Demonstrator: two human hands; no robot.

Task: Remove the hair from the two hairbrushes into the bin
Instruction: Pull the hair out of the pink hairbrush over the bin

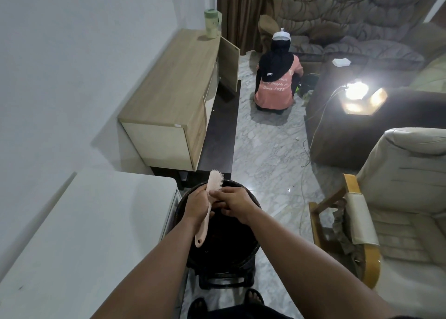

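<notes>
A pale pink hairbrush (212,183) is held upright over a dark round bin (224,241), its bristles facing right and its handle pointing down towards me. My left hand (196,204) grips the brush around its neck. My right hand (233,201) is at the bristle side, its fingertips pinched against the lower bristles; any hair between them is too small to make out. Only one brush shows in the view. The inside of the bin is dark and its contents are unclear.
A white table (79,234) lies at my left, touching the bin. Beyond stand a wooden cabinet (169,96) and a dark low bench (220,135). A person (275,77) crouches on the marble floor ahead. Armchairs (395,193) and a lit side table (357,99) fill the right.
</notes>
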